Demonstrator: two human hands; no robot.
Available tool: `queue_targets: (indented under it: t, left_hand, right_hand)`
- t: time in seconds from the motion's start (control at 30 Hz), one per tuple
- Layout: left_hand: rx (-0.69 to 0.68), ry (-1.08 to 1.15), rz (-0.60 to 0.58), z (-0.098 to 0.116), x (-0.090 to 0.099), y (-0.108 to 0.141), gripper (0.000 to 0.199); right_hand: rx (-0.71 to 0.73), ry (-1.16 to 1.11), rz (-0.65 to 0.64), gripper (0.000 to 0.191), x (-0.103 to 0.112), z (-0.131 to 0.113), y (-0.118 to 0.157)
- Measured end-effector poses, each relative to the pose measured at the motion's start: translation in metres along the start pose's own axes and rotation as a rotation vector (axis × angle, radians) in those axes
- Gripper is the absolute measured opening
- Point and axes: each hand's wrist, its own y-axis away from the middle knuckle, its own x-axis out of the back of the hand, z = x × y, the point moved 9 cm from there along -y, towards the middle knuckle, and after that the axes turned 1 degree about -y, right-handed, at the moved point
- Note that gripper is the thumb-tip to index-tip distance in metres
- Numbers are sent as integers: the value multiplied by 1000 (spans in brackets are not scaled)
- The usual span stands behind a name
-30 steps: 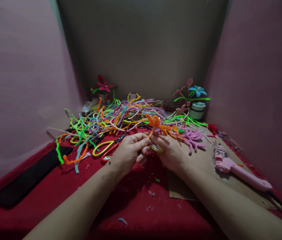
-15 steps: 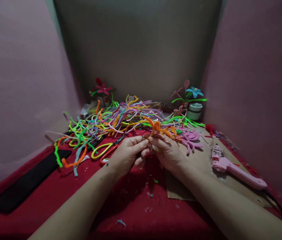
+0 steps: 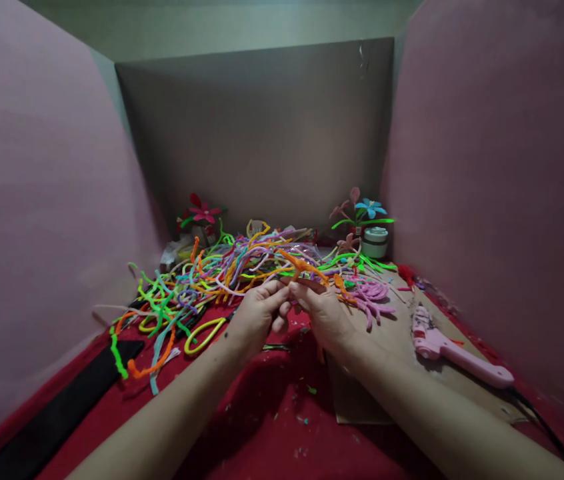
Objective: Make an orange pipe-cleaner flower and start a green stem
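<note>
In front of the pipe-cleaner pile [image 3: 235, 265], an orange pipe-cleaner piece [image 3: 303, 265] is held up between the left hand [image 3: 258, 313] and the right hand [image 3: 328, 318]. The fingers [image 3: 307, 296] of both are clamped on its near end, partly hidden. Twisting or shaping is judged to be in hand; a steady pinch seems called for next. Right of the pile, a glue gun [image 3: 442, 349] is laid on cardboard [image 3: 395, 333].

Head-worn view, facing forward and down, left hand [image 3: 258, 315] and right hand [image 3: 327, 315] close ahead
</note>
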Motion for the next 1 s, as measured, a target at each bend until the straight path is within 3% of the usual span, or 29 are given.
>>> queue_targets:
  t: [0.3, 0.5, 0.67, 0.83, 1.0]
  left_hand:
    - [108, 257, -192, -8, 4, -11, 13]
    - [174, 311, -243, -35, -5, -13, 16]
    - [131, 276, -196, -40, -6, -19, 21]
    - [-10, 43, -57, -31, 9, -18, 18]
    - [-67, -136, 13, -27, 12, -9, 19]
  right_hand:
    - [41, 59, -60, 11, -18, -10, -12]
    - [24, 151, -35, 7, 3, -3, -6]
    - [19, 199, -41, 11, 15, 1, -7]
    - [86, 156, -63, 8, 12, -2, -6]
    - [28, 146, -67, 12, 9, 4, -2]
